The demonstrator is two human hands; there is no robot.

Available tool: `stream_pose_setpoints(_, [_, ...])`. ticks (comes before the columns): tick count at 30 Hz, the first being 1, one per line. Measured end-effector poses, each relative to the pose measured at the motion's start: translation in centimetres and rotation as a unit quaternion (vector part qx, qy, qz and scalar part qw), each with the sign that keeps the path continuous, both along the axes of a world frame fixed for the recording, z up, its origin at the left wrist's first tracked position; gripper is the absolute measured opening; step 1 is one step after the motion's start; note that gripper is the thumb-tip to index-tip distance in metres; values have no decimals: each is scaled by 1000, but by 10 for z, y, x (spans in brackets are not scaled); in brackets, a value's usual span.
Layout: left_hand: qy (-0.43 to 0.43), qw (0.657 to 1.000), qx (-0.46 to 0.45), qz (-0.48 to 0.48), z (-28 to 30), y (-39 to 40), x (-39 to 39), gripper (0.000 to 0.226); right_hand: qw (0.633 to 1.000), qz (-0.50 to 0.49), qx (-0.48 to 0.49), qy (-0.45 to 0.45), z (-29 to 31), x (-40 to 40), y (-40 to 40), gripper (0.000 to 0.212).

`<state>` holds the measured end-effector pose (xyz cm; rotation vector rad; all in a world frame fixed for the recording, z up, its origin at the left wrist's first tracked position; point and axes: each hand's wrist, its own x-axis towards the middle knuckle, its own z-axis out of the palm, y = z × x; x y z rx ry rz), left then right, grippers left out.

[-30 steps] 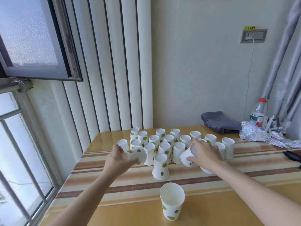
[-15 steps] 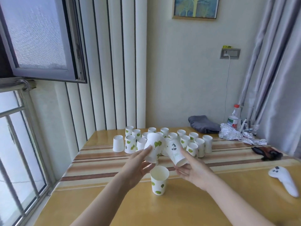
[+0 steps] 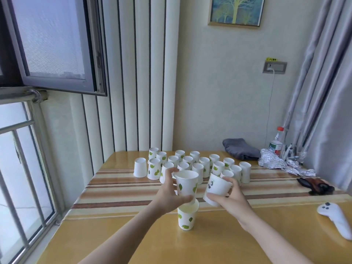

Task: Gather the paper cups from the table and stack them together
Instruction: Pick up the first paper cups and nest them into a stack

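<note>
A white paper cup with green leaves [image 3: 187, 219] stands mouth up near the table's front. My left hand [image 3: 168, 195] grips a second leaf cup [image 3: 186, 184] upright, its base just entering the standing cup's mouth. To the right, my right hand [image 3: 231, 198] holds a third cup [image 3: 217, 188] tilted, mouth toward the upper right, with a dark print on its side. Behind them a cluster of several upside-down cups [image 3: 192, 165] stands on the striped cloth.
The wooden table [image 3: 144, 242] carries a grey cloth [image 3: 241, 149], a plastic bottle [image 3: 276, 143] and crumpled foil [image 3: 282, 164] at the back right. A dark object [image 3: 316, 185] and a white controller [image 3: 337, 216] lie at the right. An open window frame is on the left.
Both hands lifted cups from the cluster and brought them toward me. The left cup was turned mouth up and lowered onto the standing cup; the right cup stays tilted beside it.
</note>
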<state>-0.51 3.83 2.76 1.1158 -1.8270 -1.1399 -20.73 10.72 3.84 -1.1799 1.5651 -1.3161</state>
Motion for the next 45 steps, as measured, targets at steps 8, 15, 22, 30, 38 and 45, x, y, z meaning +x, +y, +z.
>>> stream_pose_setpoints(8, [-41, 999, -9, 4, -41, -11, -2, 87, 998, -16, -60, 26, -11, -16, -10, 83])
stream_pose_setpoints(15, [-38, 999, 6, -19, -56, -9, 18, 97, 990, 54, -100, 87, -9, 28, -28, 88])
stream_pose_setpoints(22, [-74, 997, -21, -23, -75, -4, 15, 97, 974, 95, -79, 188, -34, 45, -21, 84])
stream_pose_setpoints(30, [-57, 997, -57, -5, -89, -8, 0, 94, 971, 104, -48, 208, -59, 39, -25, 70])
stream_pose_setpoints(38, [-183, 979, -59, -67, -86, -39, 18, 107, 976, 88, -29, 196, -44, 9, -52, 73])
stream_pose_setpoints(45, [-240, 936, -247, 68, -41, -108, 11, 66, 883, -20, 145, 445, -13, -82, -121, 65])
